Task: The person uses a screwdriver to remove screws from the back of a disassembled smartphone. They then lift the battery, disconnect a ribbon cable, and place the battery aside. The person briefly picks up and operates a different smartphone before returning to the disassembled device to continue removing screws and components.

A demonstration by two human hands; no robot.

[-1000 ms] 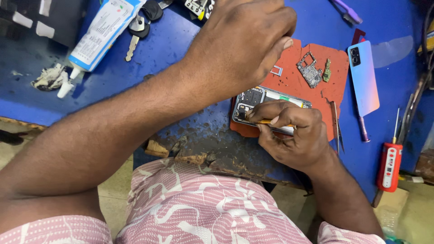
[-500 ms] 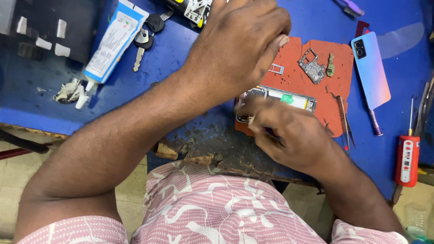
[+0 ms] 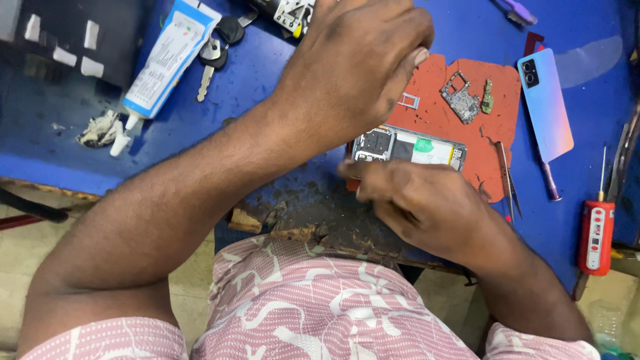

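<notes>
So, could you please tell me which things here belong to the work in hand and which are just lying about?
In use:
opened phone
left hand
right hand
orange mat
circuit board
tweezers

Lying about:
glue tube
keys
red screwdriver
phone back cover

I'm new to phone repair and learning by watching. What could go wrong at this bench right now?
The small circuit board lies loose on the red mat beside the left hand; a sweep might knock it away. The right hand is blurred over the opened phone, so a slip could scratch parts. The tweezers point toward the wrist.
</notes>
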